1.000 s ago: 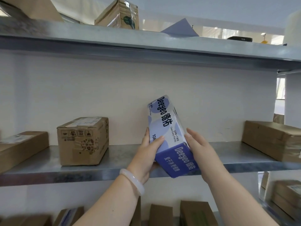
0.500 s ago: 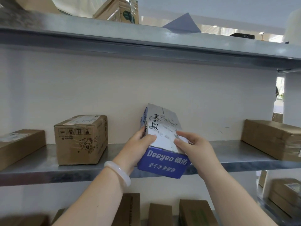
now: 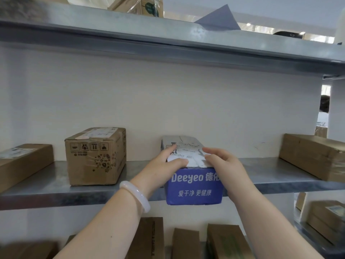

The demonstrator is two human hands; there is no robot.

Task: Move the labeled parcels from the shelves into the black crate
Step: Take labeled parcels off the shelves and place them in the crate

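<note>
A blue and white Deeyeo box (image 3: 194, 186) with a white shipping label on top lies level at the front of the middle shelf (image 3: 270, 176), its blue end hanging over the shelf edge. My left hand (image 3: 162, 165), a white bangle on its wrist, grips the box's left side with fingers on the label. Across from it, my right hand (image 3: 222, 161) grips the right side. The black crate is out of view.
A labeled brown carton (image 3: 95, 156) stands left of the box, another (image 3: 22, 161) at the far left, a flat brown parcel (image 3: 313, 156) at the right. More cartons (image 3: 184, 242) sit on the shelf below and one (image 3: 141, 6) on the shelf above.
The box was tilted up on end; both hands have turned it label-up and brought it down level at the shelf's front edge.
</note>
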